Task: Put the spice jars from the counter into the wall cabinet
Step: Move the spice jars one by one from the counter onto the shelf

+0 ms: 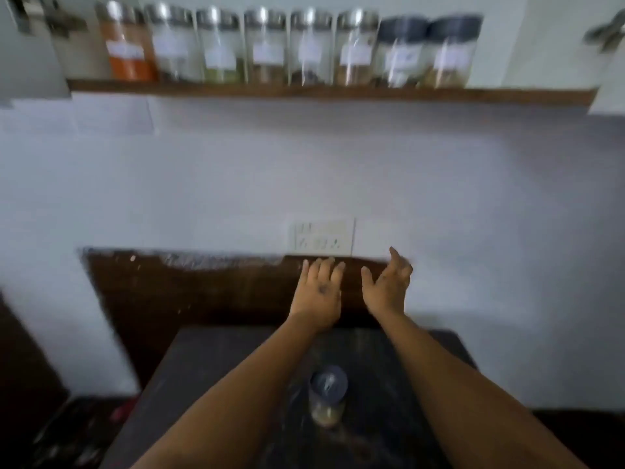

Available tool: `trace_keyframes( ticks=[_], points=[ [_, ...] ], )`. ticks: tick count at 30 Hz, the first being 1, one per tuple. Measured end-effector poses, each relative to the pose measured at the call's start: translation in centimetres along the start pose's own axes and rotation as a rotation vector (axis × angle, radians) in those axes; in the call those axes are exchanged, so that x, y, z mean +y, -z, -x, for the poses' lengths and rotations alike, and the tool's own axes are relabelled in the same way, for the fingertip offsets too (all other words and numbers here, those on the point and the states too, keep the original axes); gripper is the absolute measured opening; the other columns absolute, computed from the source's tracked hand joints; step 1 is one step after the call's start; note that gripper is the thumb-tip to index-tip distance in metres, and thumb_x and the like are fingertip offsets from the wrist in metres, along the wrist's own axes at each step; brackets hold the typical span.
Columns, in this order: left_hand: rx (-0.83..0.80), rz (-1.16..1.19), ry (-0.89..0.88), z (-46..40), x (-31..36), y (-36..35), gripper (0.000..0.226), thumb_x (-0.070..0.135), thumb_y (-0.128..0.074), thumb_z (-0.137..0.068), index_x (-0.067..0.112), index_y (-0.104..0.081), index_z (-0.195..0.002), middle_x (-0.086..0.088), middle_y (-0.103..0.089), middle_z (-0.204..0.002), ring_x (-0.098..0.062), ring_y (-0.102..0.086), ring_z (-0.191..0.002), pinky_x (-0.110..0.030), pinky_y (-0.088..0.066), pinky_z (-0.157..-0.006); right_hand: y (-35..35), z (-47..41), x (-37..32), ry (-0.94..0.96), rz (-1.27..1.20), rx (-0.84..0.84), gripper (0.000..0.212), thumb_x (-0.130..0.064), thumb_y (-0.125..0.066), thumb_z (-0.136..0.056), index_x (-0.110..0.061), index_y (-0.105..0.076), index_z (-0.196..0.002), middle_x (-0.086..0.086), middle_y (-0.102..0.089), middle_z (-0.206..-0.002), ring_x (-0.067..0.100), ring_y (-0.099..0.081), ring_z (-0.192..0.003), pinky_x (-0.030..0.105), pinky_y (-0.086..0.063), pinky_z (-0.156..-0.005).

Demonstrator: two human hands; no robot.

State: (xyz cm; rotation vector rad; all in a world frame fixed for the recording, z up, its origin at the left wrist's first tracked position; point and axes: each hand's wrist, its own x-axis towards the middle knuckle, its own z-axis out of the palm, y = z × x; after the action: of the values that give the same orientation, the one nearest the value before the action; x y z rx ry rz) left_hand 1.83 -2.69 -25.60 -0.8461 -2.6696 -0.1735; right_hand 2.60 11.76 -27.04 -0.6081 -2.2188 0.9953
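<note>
While our view is smeared with motion blur, we can still see that one spice jar [327, 397] stands upright on the dark tabletop [209, 374], its long axis vertical and its dark lid facing up at us. It sits between our two forearms, well behind both hands, nearer to our body than either palm. Our left hand [319, 292] is stretched forward with the back of it up, fingers straight and loosely spread, holding nothing. Our right hand [389, 286] is turned more on edge, fingers extended and relaxed, also empty; neither touches the jar. Both hover near the wall just under the socket plate [321, 236]. We judge that the coming move turns on drawing a hand back and down toward us, since the jar lies rearward of the fingertips; the two hands look about equally near it. Above, the cabinet shelf [331, 93] carries a row of jars [287, 49], packed side by side, with little free room showing at its right end
</note>
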Motion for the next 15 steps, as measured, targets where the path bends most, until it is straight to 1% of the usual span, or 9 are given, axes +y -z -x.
trace_keyframes(
  ticks=[2,4,5,7,9,11,13,15],
  points=[
    [-0.131,0.051,0.057,4.7,-1.7,-4.2,0.063,0.029,-0.041,-0.095,0.015,-0.018,-0.153,-0.011,-0.026,-0.155,-0.030,-0.021,-0.144,-0.047,-0.006,-0.121,-3.5,6.2,3.2,-0.090,0.045,-0.157,0.084,-0.048,-0.063,-0.087,-0.018,-0.020,-0.152,0.018,-0.019,-0.154,0.036,-0.029,-0.139,0.046,-0.032,-0.113],
    [-0.228,0.154,0.127,8.5,-2.8,-7.0,0.064,0.030,-0.043,-0.096,0.014,-0.018,-0.152,-0.011,-0.027,-0.154,-0.029,-0.022,-0.144,-0.046,-0.009,-0.121,-6.1,10.9,5.7,-0.108,0.239,-0.351,0.101,-0.064,-0.066,-0.076,-0.021,-0.017,-0.153,0.018,-0.019,-0.155,0.036,-0.025,-0.141,0.046,-0.027,-0.115],
    [-0.265,0.199,0.162,10.2,-3.4,-8.0,0.064,0.030,-0.044,-0.095,0.013,-0.019,-0.152,-0.011,-0.028,-0.153,-0.030,-0.023,-0.143,-0.046,-0.012,-0.121,-7.0,12.4,6.5,-0.107,0.337,-0.445,0.110,-0.070,-0.068,-0.069,-0.023,-0.016,-0.153,0.018,-0.018,-0.155,0.036,-0.023,-0.142,0.046,-0.025,-0.116],
    [-0.297,0.273,0.234,12.8,-4.6,-9.1,0.064,0.030,-0.048,-0.094,0.012,-0.023,-0.150,-0.011,-0.030,-0.149,-0.031,-0.028,-0.139,-0.045,-0.020,-0.118,-8.2,13.5,7.4,-0.125,0.439,-0.577,0.122,-0.074,-0.073,-0.058,-0.027,-0.013,-0.153,0.018,-0.018,-0.156,0.036,-0.020,-0.144,0.046,-0.022,-0.117],
    [-0.330,0.340,0.294,14.5,-6.0,-10.0,0.062,0.030,-0.051,-0.092,0.013,-0.027,-0.147,-0.009,-0.032,-0.147,-0.030,-0.030,-0.135,-0.043,-0.029,-0.115,-9.0,13.6,8.0,-0.174,0.457,-0.654,0.121,-0.069,-0.078,-0.057,-0.027,-0.015,-0.152,0.016,-0.025,-0.153,0.034,-0.024,-0.142,0.044,-0.026,-0.115],
    [-0.376,0.392,0.351,16.1,-7.2,-10.9,0.063,0.031,-0.054,-0.091,0.014,-0.028,-0.146,-0.009,-0.031,-0.146,-0.030,-0.030,-0.135,-0.042,-0.033,-0.112,-9.6,14.0,8.7,-0.219,0.442,-0.693,0.110,-0.056,-0.082,-0.062,-0.023,-0.023,-0.149,0.012,-0.035,-0.147,0.032,-0.036,-0.135,0.041,-0.034,-0.109],
    [-0.433,0.475,0.418,17.4,-8.2,-11.8,0.064,0.032,-0.057,-0.090,0.015,-0.028,-0.144,-0.010,-0.029,-0.145,-0.031,-0.031,-0.134,-0.043,-0.037,-0.108,-9.9,14.9,8.9,-0.300,0.373,-0.668,0.100,-0.042,-0.086,-0.065,-0.023,-0.030,-0.145,0.009,-0.036,-0.144,0.032,-0.041,-0.130,0.040,-0.040,-0.104],
    [-0.467,0.570,0.491,18.2,-8.9,-12.5,0.066,0.034,-0.060,-0.088,0.016,-0.028,-0.143,-0.010,-0.025,-0.145,-0.033,-0.034,-0.133,-0.043,-0.039,-0.106,-10.2,15.4,8.8,-0.384,0.308,-0.583,0.097,-0.036,-0.087,-0.064,-0.024,-0.033,-0.143,0.008,-0.037,-0.144,0.032,-0.041,-0.130,0.041,-0.041,-0.106]
  ],
)
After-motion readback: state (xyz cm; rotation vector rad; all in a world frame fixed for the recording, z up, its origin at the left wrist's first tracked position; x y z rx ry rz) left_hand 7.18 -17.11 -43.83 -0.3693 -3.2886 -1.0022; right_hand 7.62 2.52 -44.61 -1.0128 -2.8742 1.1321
